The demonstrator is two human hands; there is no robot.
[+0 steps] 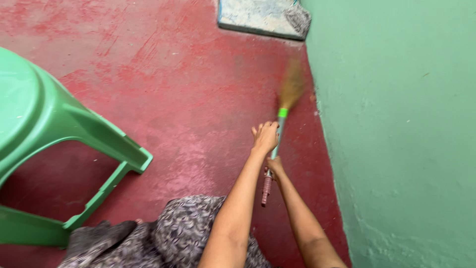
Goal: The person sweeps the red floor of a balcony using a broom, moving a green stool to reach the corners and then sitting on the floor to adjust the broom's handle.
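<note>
We hold broom with both hands. Left hand wraps handle higher up, just below green collar; right hand grips lower, near pinkish handle end. Blurred straw bristles beyond hands, touching red floor beside green wall. Green plastic stool well left of hands. Pale blue-edged mat far ahead in corner.

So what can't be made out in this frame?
- Broom bristles: motion-blurred, head view.
- Right hand grip: fingers hidden behind the handle.
- Left hand: only its back shows.
- Green plastic stool: cut off by the left edge.
- Grey mat: cut off by the top edge.
</note>
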